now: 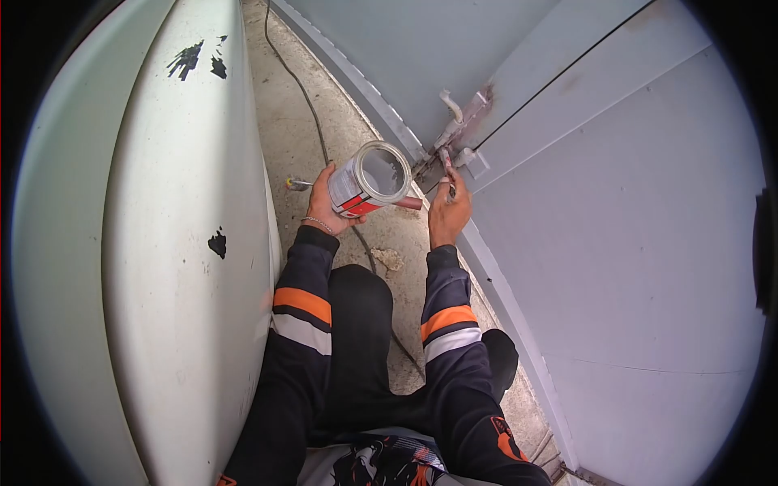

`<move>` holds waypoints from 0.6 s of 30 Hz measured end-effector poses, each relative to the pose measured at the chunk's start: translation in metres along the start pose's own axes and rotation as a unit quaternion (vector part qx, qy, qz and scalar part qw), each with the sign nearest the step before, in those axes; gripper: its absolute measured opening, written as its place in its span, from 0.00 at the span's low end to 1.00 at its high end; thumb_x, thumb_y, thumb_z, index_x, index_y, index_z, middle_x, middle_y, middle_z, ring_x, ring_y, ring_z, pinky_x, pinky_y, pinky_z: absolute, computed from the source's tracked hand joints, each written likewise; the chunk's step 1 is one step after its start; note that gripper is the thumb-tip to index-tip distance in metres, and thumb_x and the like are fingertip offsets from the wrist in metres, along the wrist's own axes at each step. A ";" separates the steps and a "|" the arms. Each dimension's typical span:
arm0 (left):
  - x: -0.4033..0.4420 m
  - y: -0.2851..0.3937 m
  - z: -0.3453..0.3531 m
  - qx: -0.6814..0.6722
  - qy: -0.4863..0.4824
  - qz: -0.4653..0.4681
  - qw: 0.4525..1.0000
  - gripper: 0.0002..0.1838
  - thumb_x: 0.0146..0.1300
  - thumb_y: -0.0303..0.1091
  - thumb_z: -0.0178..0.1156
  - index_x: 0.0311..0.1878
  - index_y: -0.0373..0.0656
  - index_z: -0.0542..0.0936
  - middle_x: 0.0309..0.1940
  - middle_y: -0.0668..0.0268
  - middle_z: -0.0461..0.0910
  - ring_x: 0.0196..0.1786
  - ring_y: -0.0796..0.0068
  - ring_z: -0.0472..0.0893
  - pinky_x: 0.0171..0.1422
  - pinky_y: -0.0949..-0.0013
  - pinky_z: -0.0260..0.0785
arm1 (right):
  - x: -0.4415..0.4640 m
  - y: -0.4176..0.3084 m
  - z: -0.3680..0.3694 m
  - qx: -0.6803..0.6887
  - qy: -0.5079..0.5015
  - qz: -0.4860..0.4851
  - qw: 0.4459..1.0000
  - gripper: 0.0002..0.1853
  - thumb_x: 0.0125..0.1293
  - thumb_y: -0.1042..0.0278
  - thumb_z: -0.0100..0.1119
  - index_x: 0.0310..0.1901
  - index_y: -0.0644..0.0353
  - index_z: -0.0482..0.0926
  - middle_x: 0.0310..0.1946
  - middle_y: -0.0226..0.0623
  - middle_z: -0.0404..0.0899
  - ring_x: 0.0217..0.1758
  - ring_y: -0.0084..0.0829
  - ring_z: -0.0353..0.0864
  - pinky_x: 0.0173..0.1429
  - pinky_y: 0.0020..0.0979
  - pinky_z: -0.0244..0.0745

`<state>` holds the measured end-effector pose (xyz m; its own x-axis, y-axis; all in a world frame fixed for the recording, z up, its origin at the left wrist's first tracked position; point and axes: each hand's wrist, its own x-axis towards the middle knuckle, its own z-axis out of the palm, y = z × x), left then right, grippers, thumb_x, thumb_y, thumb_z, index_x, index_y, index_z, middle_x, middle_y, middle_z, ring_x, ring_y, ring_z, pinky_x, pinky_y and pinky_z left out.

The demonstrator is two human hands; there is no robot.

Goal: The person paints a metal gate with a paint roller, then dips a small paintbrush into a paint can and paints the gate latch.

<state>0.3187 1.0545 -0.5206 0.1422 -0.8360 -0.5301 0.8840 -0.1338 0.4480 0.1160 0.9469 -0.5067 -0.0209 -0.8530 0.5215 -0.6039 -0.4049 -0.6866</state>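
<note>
My left hand (322,204) is wrapped round an uncovered paint can (350,194), which tilts so its mouth faces me. Grey paint (379,172) shows inside the can and is smeared on its rim. My right hand (450,217) is closed at the door latch (463,121), pinching what looks like a small paintbrush (446,159) that touches the metal there. Fingers cover most of the brush. The latch has bare, reddish patches and a bent handle. A short reddish-brown piece (409,202) shows between the can and my right hand.
Large grey metal door panels (616,219) stand on the right. At left is a pale, curved body (190,162) with black chipped spots. A dark cable (304,93) crosses the concrete floor (279,121). A small yellow-ended tool (298,184) lies by my left hand.
</note>
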 end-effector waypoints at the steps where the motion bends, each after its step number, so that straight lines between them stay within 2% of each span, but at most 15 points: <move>1: -0.001 0.000 0.002 0.001 0.003 0.001 1.000 0.33 0.70 0.71 0.45 0.57 0.53 0.81 0.47 0.60 0.85 0.43 0.53 0.82 0.38 0.48 0.71 | 0.000 -0.001 -0.003 -0.016 0.015 -0.019 1.000 0.15 0.69 0.66 0.59 0.55 0.49 0.86 0.47 0.38 0.90 0.46 0.43 0.86 0.55 0.42 0.70; 4: 0.006 -0.002 -0.004 0.002 -0.013 -0.010 1.000 0.34 0.69 0.71 0.45 0.57 0.52 0.81 0.47 0.60 0.84 0.43 0.53 0.82 0.38 0.48 0.71 | -0.003 0.008 0.000 -0.053 -0.014 -0.020 0.998 0.15 0.68 0.65 0.60 0.55 0.47 0.86 0.46 0.34 0.90 0.45 0.42 0.84 0.56 0.39 0.64; 7: 0.008 -0.001 -0.005 0.011 -0.033 -0.023 0.999 0.33 0.69 0.71 0.47 0.57 0.53 0.81 0.47 0.60 0.84 0.44 0.53 0.82 0.38 0.48 0.71 | 0.013 0.018 0.008 -0.063 -0.027 -0.025 0.997 0.15 0.68 0.65 0.61 0.54 0.47 0.86 0.44 0.32 0.90 0.47 0.41 0.85 0.56 0.40 0.66; 10: 0.008 0.001 -0.003 0.013 -0.043 -0.036 0.998 0.32 0.68 0.70 0.50 0.56 0.53 0.81 0.47 0.60 0.84 0.45 0.53 0.81 0.38 0.48 0.71 | 0.030 -0.008 -0.025 -0.032 -0.053 -0.017 0.998 0.14 0.70 0.64 0.60 0.55 0.50 0.86 0.41 0.37 0.90 0.46 0.35 0.86 0.54 0.36 0.77; 11: 0.009 0.002 -0.005 0.007 -0.061 -0.038 0.997 0.30 0.69 0.68 0.51 0.56 0.54 0.82 0.47 0.60 0.84 0.45 0.53 0.82 0.38 0.48 0.73 | 0.030 -0.026 -0.047 -0.032 -0.062 0.007 0.998 0.13 0.70 0.64 0.61 0.53 0.55 0.84 0.39 0.37 0.89 0.41 0.30 0.86 0.52 0.31 0.77; 13: 0.013 0.003 -0.010 -0.004 -0.098 -0.043 0.994 0.27 0.69 0.65 0.54 0.55 0.54 0.83 0.47 0.61 0.85 0.44 0.54 0.85 0.38 0.47 0.76 | 0.028 -0.046 -0.087 0.082 -0.063 0.052 0.993 0.12 0.71 0.64 0.62 0.50 0.61 0.81 0.36 0.37 0.87 0.38 0.27 0.86 0.51 0.29 0.76; 16: 0.015 -0.002 -0.006 -0.060 -0.055 -0.025 0.996 0.24 0.71 0.60 0.56 0.53 0.50 0.85 0.49 0.61 0.86 0.48 0.56 0.85 0.49 0.49 0.80 | 0.025 -0.082 -0.155 0.183 -0.100 0.076 0.975 0.12 0.70 0.68 0.65 0.49 0.64 0.80 0.35 0.36 0.86 0.41 0.27 0.87 0.50 0.30 0.78; 18: 0.004 -0.001 0.005 -0.062 -0.076 0.000 0.995 0.25 0.72 0.56 0.56 0.55 0.46 0.84 0.51 0.60 0.86 0.51 0.59 0.85 0.58 0.52 0.78 | 0.022 -0.108 -0.186 0.203 -0.157 0.085 0.963 0.11 0.69 0.68 0.67 0.47 0.65 0.80 0.35 0.34 0.86 0.42 0.26 0.86 0.51 0.30 0.78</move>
<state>0.3166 1.0485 -0.5199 0.0826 -0.9078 -0.4111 0.9334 -0.0741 0.3511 0.0325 1.0329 -0.3273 0.1888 -0.9499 0.2489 -0.2498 -0.2916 -0.9234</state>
